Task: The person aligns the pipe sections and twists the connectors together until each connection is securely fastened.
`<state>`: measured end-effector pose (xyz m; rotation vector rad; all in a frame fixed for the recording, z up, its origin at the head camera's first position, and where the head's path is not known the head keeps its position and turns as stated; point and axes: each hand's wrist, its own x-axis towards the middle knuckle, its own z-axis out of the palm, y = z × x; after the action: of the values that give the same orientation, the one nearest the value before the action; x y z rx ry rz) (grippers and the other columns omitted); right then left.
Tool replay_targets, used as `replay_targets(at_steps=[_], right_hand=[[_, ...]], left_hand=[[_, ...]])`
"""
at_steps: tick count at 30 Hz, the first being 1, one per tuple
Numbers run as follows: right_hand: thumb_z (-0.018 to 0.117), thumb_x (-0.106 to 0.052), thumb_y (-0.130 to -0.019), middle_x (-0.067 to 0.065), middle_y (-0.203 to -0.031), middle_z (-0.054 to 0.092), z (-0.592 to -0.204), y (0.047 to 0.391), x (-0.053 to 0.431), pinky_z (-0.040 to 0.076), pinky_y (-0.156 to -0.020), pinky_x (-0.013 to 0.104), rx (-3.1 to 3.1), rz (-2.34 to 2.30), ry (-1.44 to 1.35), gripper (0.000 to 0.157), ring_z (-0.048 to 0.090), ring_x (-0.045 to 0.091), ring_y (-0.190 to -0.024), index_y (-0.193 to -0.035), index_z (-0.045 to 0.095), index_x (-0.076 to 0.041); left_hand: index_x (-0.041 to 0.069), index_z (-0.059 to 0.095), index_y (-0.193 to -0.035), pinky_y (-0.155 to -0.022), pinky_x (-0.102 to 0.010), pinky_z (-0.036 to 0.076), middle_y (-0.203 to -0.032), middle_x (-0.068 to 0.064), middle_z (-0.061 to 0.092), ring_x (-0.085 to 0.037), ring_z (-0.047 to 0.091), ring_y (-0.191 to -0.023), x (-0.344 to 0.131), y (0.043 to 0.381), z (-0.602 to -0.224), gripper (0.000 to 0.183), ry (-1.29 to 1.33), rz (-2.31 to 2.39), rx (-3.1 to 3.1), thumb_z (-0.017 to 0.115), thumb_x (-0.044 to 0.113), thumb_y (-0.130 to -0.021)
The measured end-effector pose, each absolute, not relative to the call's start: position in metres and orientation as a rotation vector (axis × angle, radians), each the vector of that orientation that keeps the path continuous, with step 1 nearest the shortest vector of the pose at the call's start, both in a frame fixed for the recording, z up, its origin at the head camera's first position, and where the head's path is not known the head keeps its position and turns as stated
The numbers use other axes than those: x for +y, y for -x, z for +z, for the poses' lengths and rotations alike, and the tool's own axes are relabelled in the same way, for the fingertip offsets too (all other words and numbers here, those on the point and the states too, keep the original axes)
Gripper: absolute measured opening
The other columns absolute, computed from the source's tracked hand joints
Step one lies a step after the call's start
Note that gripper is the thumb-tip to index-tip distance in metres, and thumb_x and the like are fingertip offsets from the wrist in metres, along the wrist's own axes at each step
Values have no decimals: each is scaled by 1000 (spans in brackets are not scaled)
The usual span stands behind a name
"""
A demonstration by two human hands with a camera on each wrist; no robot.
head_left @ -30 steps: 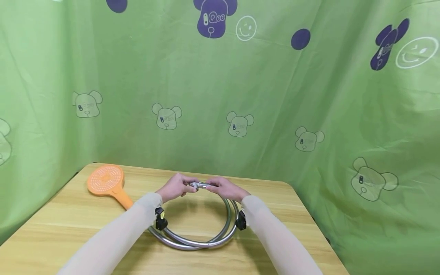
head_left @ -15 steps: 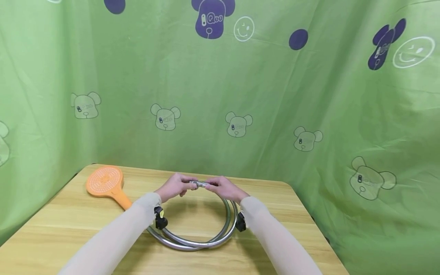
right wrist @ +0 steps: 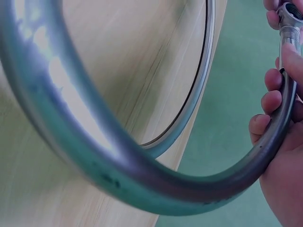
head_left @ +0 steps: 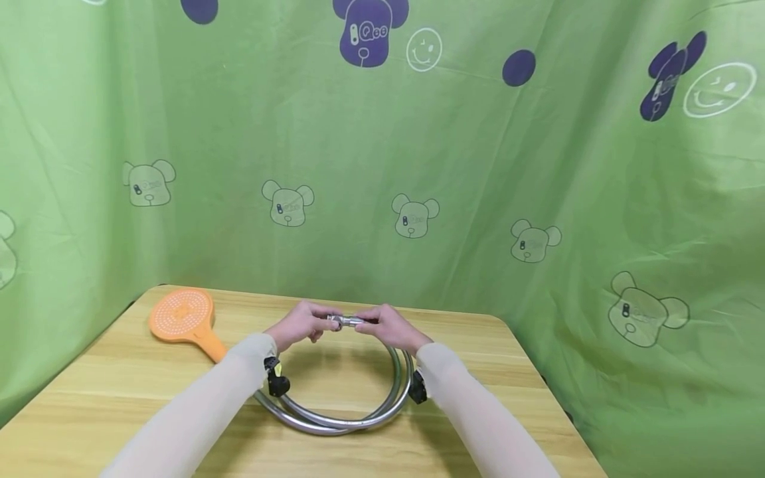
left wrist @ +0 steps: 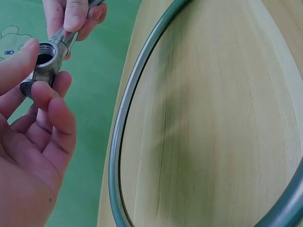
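Observation:
In the head view my left hand (head_left: 301,324) pinches a small chrome pipe fitting (head_left: 336,322) above the far part of the table. The left wrist view shows the fitting's round, threaded opening (left wrist: 46,53) facing up, with a dark ridged end between my fingers. My right hand (head_left: 391,328) grips the end of a grey metallic shower hose (head_left: 335,428), its fingers curled round it. The hose's end piece (right wrist: 289,40) meets the fitting in line; how far they are joined I cannot tell. The hose hangs down in loops onto the table between my arms.
An orange shower head (head_left: 182,313) lies at the table's far left, its handle partly behind my left sleeve. The wooden table (head_left: 478,398) ends close beyond my hands, against a green patterned curtain (head_left: 358,133).
My left hand has shifted slightly left, and more of the metal between the two hands shows. The fitting appears slightly turned. The hose loops and shower head stay where they were.

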<state>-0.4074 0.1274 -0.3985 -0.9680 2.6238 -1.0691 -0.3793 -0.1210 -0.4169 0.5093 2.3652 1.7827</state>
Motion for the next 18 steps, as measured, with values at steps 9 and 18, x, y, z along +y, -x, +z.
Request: replay_targets(at_steps=[9,18], right_hand=[[58,-39,-102,-3,-72,50,-398,411,129,37,-57,26,2618,-995,971,25,39,12,-62,-118,74,-28],[56,-47,-101,-2,-79,55,-398,407,129,43,-61,29,2572,-1083,861,29,46,14,-69,-107,66,-21]], left_hand=[[9,68,-131,-49,-24,42,-84,-8,70,-11,48,-52,-119,375,-415,46,-563,1731,2466,78,15,-87],[12,68,-130,-48,-22,41,-89,-10,70,-11,48,-52,-115,375,-416,44,-560,1729,2460,77,12,-87]])
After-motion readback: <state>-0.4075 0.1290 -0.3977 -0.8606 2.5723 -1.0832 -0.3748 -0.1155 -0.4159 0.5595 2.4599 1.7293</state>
